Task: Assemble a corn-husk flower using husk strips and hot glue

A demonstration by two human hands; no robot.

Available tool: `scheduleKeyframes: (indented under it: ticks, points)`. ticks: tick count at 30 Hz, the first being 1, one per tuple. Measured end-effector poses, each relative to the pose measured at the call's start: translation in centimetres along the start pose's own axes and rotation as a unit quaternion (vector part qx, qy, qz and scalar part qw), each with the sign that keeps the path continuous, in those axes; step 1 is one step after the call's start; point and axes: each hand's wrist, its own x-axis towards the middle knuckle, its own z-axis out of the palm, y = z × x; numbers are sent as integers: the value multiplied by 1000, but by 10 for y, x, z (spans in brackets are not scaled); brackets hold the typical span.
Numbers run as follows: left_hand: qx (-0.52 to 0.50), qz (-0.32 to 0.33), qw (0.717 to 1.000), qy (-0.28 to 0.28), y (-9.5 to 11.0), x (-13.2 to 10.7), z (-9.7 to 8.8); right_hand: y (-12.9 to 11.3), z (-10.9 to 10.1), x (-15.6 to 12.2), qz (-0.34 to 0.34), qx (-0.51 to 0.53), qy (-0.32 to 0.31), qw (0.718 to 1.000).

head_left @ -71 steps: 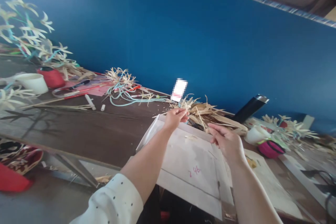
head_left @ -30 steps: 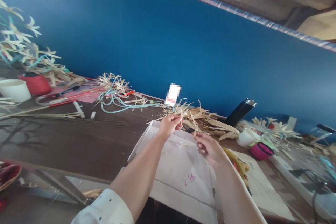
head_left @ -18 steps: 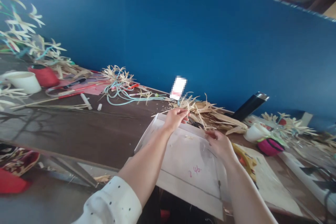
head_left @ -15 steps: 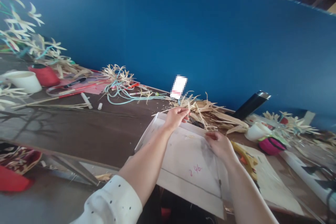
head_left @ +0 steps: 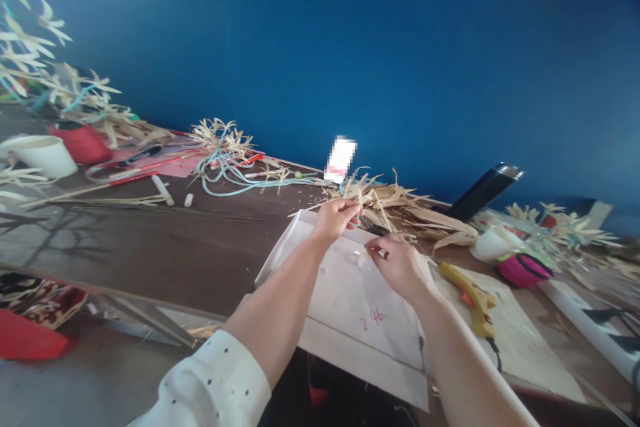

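Note:
Above the far rim of a shallow white cardboard tray (head_left: 335,293), my left hand (head_left: 336,219) is closed in a pinch on a thin pale strip of husk (head_left: 359,196). My right hand (head_left: 399,263) reaches over the tray's right part, thumb and fingertips drawn together low over its floor. Beside those fingertips lie small pale scraps (head_left: 358,255); whether one is between the fingers I cannot make out. Pink handwritten digits mark the tray. Behind it spreads a heap of dry husks (head_left: 400,203), with dark scissors-like handles (head_left: 374,227) partly covered.
To the right are a yellow glue gun (head_left: 473,300) on paper, a white cup (head_left: 496,243), a pink pouch (head_left: 524,270), a black flask (head_left: 485,191) and a power strip (head_left: 595,327). Blue cords (head_left: 225,187) and husk flowers (head_left: 223,137) lie left, before a blue wall.
My right hand has moved left from the tray's far right rim to over its floor, beside the small scraps. My left hand keeps its pinch in nearly the same place.

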Motion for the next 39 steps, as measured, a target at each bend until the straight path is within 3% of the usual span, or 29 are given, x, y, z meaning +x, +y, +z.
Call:
scheduleKeyframes:
  ticks: [9,20,24,29,39]
  points:
    - [8,4,1000,-9,1,0,0,-8,-15,-3,-28,-106,-81,991]
    - [22,12,999,-20,2,-1,-1,-11,3,-5,-75,-83,-59,992]
    - [21,2,1000,-7,3,-1,0,3,-3,4,-20,59,-17,998]
    - [25,-5,1000,2,3,-1,0,27,-14,14,80,234,23,969]
    - [14,-10,1000,0,5,-2,1,22,-10,11,112,130,-7,985]
